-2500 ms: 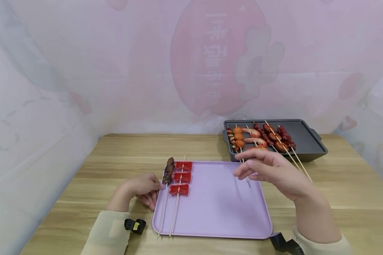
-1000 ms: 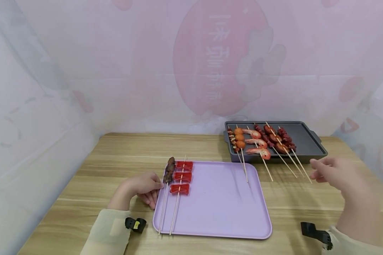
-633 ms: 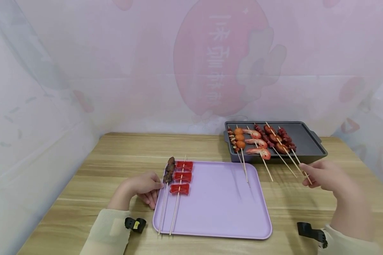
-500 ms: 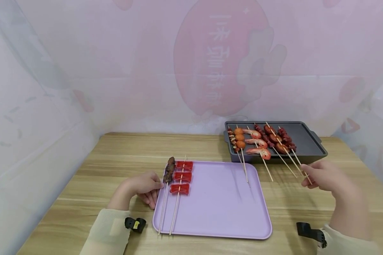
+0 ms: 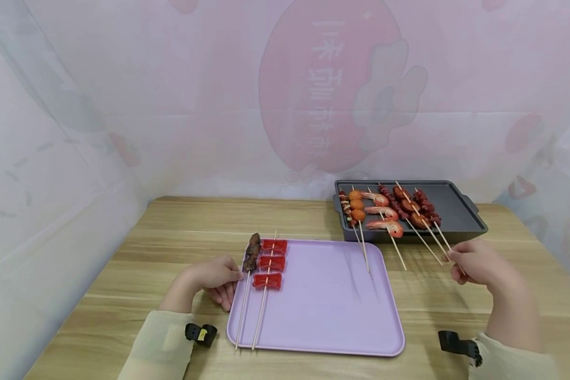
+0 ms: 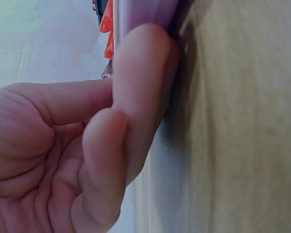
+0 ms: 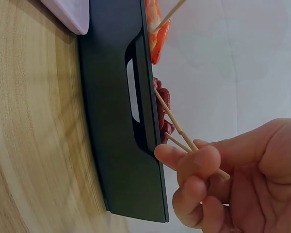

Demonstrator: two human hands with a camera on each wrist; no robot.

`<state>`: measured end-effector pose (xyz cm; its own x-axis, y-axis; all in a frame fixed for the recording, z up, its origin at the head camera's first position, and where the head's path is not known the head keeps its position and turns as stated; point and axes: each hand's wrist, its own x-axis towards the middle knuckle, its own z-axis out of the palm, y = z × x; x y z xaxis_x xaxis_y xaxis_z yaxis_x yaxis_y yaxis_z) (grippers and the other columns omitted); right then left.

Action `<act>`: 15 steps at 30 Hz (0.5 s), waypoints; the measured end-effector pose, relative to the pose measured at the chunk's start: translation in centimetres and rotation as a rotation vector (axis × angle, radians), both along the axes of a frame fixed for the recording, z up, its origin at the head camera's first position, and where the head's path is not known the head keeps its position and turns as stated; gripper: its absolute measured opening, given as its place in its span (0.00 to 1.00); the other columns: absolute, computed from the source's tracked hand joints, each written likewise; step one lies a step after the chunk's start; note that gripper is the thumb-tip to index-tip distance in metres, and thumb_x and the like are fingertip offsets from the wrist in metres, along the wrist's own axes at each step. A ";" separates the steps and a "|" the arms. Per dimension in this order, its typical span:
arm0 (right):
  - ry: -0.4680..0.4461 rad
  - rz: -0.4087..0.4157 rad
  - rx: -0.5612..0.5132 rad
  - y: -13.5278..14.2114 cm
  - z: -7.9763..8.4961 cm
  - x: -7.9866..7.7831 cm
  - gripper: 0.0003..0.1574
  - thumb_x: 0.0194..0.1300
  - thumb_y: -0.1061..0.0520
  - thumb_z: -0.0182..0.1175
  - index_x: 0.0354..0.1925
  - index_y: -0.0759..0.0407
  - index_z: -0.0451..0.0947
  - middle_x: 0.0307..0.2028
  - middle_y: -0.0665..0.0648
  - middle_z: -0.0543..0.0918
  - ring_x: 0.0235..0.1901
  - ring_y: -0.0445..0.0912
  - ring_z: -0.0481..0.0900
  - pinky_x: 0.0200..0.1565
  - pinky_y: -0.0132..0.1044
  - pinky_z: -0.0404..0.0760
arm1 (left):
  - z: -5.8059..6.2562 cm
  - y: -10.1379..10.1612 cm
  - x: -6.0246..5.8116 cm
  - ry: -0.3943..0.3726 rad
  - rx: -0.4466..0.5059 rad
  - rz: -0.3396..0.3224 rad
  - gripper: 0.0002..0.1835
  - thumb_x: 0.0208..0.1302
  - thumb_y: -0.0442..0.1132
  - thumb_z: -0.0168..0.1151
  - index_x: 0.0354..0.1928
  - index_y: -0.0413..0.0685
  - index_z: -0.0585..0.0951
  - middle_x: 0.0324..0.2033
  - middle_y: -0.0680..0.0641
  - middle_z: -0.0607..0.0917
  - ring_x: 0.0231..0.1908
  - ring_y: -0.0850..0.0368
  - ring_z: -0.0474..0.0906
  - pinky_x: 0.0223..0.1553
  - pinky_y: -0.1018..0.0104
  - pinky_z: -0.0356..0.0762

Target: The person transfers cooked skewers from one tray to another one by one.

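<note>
My left hand holds the left edge of a lilac tray, thumb at the rim, other fingers low beside it. On that tray lie a dark brown meat skewer and a skewer of red pieces. My right hand pinches a wooden stick at the grill pan's front right. Two sticks meet at these fingers, from a glossy brown skewer and a dark red meat skewer; which is pinched, or whether both are, I cannot tell.
The dark grey grill pan stands at the back right. It also holds a prawn skewer, an orange ball skewer and more skewers, their sticks overhanging the front. Wood tabletop surrounds the tray.
My right hand has come from above the tray to the right, then back left onto the stick ends, and its fingers have closed there. The left hand stays at the tray.
</note>
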<state>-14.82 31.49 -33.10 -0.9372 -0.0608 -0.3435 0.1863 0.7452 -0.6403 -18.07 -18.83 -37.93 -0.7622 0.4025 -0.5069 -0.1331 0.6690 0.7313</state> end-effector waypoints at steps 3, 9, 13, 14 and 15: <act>0.010 -0.002 0.005 0.1 -0.1 0.0 0.20 0.78 0.64 0.35 0.43 0.79 0.71 0.18 0.51 0.71 0.21 0.43 0.68 0.26 0.34 0.68 | 0.1 0.0 0.0 0.000 0.001 0.000 0.18 0.76 0.37 0.47 0.29 0.35 0.78 0.13 0.46 0.83 0.12 0.61 0.80 0.15 0.73 0.78; 0.028 -0.013 0.017 0.3 -0.2 0.0 0.19 0.77 0.64 0.36 0.44 0.79 0.71 0.18 0.51 0.73 0.21 0.43 0.69 0.26 0.34 0.68 | 0.1 0.0 0.1 0.004 -0.005 0.003 0.17 0.76 0.37 0.47 0.29 0.36 0.78 0.13 0.46 0.84 0.12 0.61 0.80 0.15 0.73 0.79; 0.039 -0.023 0.020 0.4 -0.2 0.0 0.20 0.76 0.65 0.36 0.47 0.81 0.69 0.19 0.50 0.75 0.22 0.43 0.70 0.28 0.33 0.69 | 0.1 0.0 0.1 0.009 -0.008 0.002 0.18 0.76 0.37 0.48 0.29 0.36 0.78 0.14 0.45 0.84 0.12 0.61 0.80 0.15 0.72 0.79; 0.039 -0.027 0.020 0.4 -0.2 0.0 0.21 0.76 0.65 0.35 0.48 0.82 0.69 0.19 0.50 0.75 0.22 0.42 0.71 0.28 0.33 0.70 | 0.0 0.0 0.0 0.009 -0.008 0.001 0.18 0.76 0.37 0.48 0.29 0.36 0.78 0.14 0.45 0.84 0.12 0.61 0.80 0.15 0.72 0.79; 0.041 -0.030 0.022 0.5 -0.1 0.0 0.22 0.76 0.65 0.35 0.50 0.83 0.68 0.19 0.50 0.76 0.22 0.42 0.71 0.29 0.33 0.70 | 0.0 0.0 0.0 0.010 -0.008 0.000 0.18 0.76 0.38 0.48 0.29 0.36 0.78 0.14 0.45 0.84 0.12 0.61 0.80 0.15 0.72 0.79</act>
<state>-14.80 31.95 -33.25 -0.9519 -0.0257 -0.3053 0.1821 0.7539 -0.6313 -18.03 -18.82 -37.95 -0.7672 0.3982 -0.5028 -0.1264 0.6747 0.7272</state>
